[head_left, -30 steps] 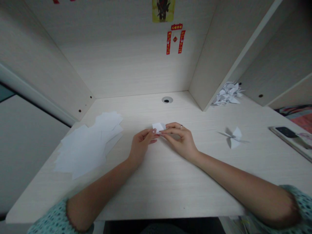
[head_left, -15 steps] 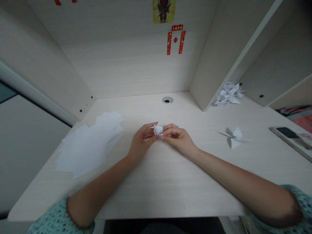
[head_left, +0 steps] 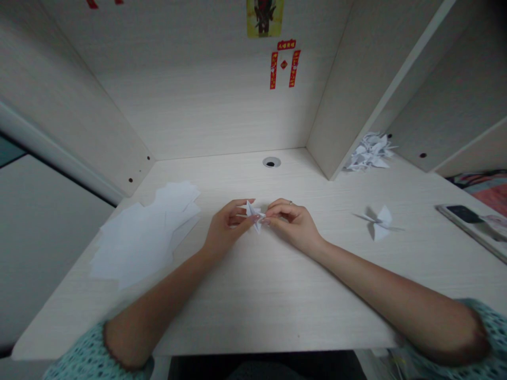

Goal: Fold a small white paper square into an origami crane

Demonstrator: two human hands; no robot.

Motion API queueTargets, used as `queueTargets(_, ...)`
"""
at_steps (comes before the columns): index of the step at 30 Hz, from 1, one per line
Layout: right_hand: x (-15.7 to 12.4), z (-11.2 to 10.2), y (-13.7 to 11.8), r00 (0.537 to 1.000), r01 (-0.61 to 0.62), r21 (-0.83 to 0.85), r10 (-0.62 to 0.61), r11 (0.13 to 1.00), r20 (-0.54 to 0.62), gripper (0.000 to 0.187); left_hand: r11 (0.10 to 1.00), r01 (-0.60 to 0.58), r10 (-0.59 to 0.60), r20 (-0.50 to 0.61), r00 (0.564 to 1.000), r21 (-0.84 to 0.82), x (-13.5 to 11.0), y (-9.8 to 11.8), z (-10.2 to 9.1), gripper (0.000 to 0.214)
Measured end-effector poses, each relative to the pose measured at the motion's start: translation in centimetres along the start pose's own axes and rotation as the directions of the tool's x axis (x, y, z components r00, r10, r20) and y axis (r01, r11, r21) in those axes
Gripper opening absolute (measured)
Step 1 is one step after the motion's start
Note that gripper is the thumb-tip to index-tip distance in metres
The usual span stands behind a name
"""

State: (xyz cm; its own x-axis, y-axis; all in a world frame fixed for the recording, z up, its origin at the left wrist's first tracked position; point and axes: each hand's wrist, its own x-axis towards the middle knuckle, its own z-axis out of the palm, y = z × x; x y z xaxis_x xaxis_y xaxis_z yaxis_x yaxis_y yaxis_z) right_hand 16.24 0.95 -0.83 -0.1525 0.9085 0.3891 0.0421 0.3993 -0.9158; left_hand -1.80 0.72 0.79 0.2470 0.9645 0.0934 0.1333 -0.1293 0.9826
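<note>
A small folded piece of white paper (head_left: 253, 213) is held just above the middle of the desk (head_left: 253, 295). My left hand (head_left: 225, 228) pinches its left side with the fingers curled. My right hand (head_left: 292, 222), with a ring on one finger, pinches its right side. Points of the paper stick out between the two sets of fingertips. Both forearms rest on the desk.
A loose spread of white paper sheets (head_left: 142, 232) lies to the left. A finished paper crane (head_left: 378, 224) sits to the right, and a heap of cranes (head_left: 370, 151) lies in the right shelf bay. A phone on a book (head_left: 473, 220) is at the far right. A cable hole (head_left: 271, 162) is at the back.
The paper went from a flat small square to a narrower, pointed fold. Both hands lifted slightly and drew closer, fingers curling more tightly around it.
</note>
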Motion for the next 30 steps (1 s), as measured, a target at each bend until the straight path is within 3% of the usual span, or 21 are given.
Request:
queueTargets(4, -0.1, -0.3, -0.6, 0.989, 0.141, -0.211, -0.147, 0.967, -0.015, 0.007, 0.999, 0.003, -0.003, 0.0, 1.0, 0.037, 0.2, 0.1, -0.3, 0.046)
queueTargets(8, -0.5, -0.6, -1.1, 0.932, 0.35, -0.449, -0.352, 0.822, 0.084, 0.008, 0.999, 0.023, -0.023, 0.038, 0.999, -0.022, 0.4, 0.1, -0.3, 0.044)
queueTargets(11, -0.7, -0.7, -1.2, 0.908, 0.407, -0.51, -0.398, 0.758, 0.134, 0.015, 0.994, 0.036, -0.025, 0.101, 0.995, -0.105, 0.5, -0.1, -0.1, 0.041)
queueTargets(16, -0.7, -0.9, -0.9, 0.9, 0.42, -0.528, -0.413, 0.739, 0.138, 0.027, 0.993, 0.026, -0.009, 0.147, 0.989, -0.115, 0.1, -0.3, 0.2, 0.036)
queueTargets(24, -0.6, -1.1, -0.1, 0.923, 0.297, -0.531, -0.381, 0.793, -0.052, 0.01, 0.995, 0.042, -0.028, 0.161, 0.986, -0.085, 0.1, -0.2, 0.1, 0.035)
queueTargets(30, -0.6, -1.1, -0.6, 0.946, 0.214, -0.527, -0.309, 0.823, -0.098, 0.007, 0.995, 0.052, -0.038, 0.152, 0.988, -0.087, 0.2, -0.5, 0.0, 0.038)
